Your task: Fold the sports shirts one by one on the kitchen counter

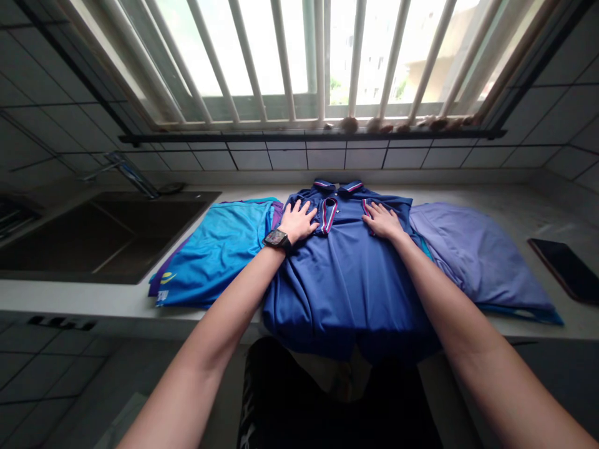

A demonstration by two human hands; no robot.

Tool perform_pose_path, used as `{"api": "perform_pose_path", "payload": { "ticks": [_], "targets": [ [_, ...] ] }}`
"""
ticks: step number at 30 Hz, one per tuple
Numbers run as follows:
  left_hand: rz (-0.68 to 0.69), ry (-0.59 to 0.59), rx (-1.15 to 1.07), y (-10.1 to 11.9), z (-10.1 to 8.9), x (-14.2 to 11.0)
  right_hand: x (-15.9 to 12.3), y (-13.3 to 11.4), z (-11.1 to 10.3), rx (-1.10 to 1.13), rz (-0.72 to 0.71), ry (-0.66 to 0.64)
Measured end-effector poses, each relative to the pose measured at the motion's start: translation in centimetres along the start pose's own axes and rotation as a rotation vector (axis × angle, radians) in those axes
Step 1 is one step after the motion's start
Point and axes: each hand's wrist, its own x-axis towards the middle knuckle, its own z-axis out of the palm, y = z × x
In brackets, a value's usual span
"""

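Roughly 3 garments lie side by side along the white countertop (468, 190), with risks running left to right. Far left, the dark sink (103, 240) and its faucet (133, 178) sit just beside the folded turquoise jersey (213, 255); a sideways shove could tip that jersey's edge over the rim and into any wet there. Centre, the navy polo shirt (344, 293) lies face up, collar (337, 186) toward the back edge, its lower part drooping over the front edge. Its own weight, or a drag toward the body, could slide it off the counter; uneven pressure could rumple the chest. Right, the folded lavender shirt (477, 255) lies against the polo's side, so it could get dragged along. Beyond it, a black phone (564, 271) lies near the right end, at risk from a wide sweep.

Both arms reach forward from the front edge, angling inward. Left hand (299, 223), smartwatch (277, 239) on its wrist, presses palm-down left of the placket, fingers spread wide. Right hand (384, 220) rests palm-down right of the placket, fingers narrower. Neither grips anything.
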Motion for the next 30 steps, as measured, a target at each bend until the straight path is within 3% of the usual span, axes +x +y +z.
{"api": "perform_pose_path", "payload": {
  "ticks": [3, 6, 10, 12, 14, 16, 17, 19, 22, 24, 26, 28, 30],
  "targets": [
    [-0.125, -0.001, 0.004, 0.2, -2.3, -6.3, -0.1, 0.2, 0.1, 0.000, -0.002, 0.007],
    [-0.292, -0.106, -0.168, -0.3, -2.5, -14.6, -0.2, 0.3, 0.3, -0.026, -0.022, 0.041],
    [-0.511, -0.251, -0.478, 0.0, 1.5, -23.9, -1.5, -1.9, -1.3, -0.086, -0.112, 0.135],
    [-0.575, -0.211, -0.704, 0.7, 4.2, -26.6, -4.1, -4.1, -3.2, -0.047, -0.191, 0.175],
    [-0.601, -0.083, -0.936, 1.7, 6.4, -28.1, -9.0, -6.0, -5.3, 0.091, -0.290, 0.213],
    [-0.576, 0.055, -1.163, 2.7, 7.8, -28.8, -15.7, -6.9, -6.5, 0.333, -0.408, 0.218],
    [-0.562, 0.114, -1.261, 3.3, 8.1, -28.9, -19.4, -6.8, -6.5, 0.475, -0.399, 0.208],
    [-0.551, 0.205, -1.400, 4.2, 8.5, -28.8, -26.5, -5.6, -5.0, 0.752, -0.217, 0.182],
    [-0.539, 0.311, -1.457, 5.3, 8.5, -28.1, -33.6, -2.2, 0.3, 1.002, 0.213, 0.234],
    [-0.553, 0.390, -1.442, 5.7, 8.5, -27.6, -35.4, 0.2, 4.4, 0.973, 0.437, 0.223],
    [-0.590, 0.462, -1.457, 5.8, 8.4, -27.2, -35.5, 2.2, 7.5, 0.860, 0.568, 0.204],
    [-0.605, 0.485, -1.543, 5.7, 8.3, -26.8, -34.9, 3.3, 9.3, 0.775, 0.592, 0.232],
    [-0.597, 0.479, -1.626, 5.4, 8.1, -26.5, -34.2, 3.6, 9.8, 0.748, 0.598, 0.258]
  ]
}}
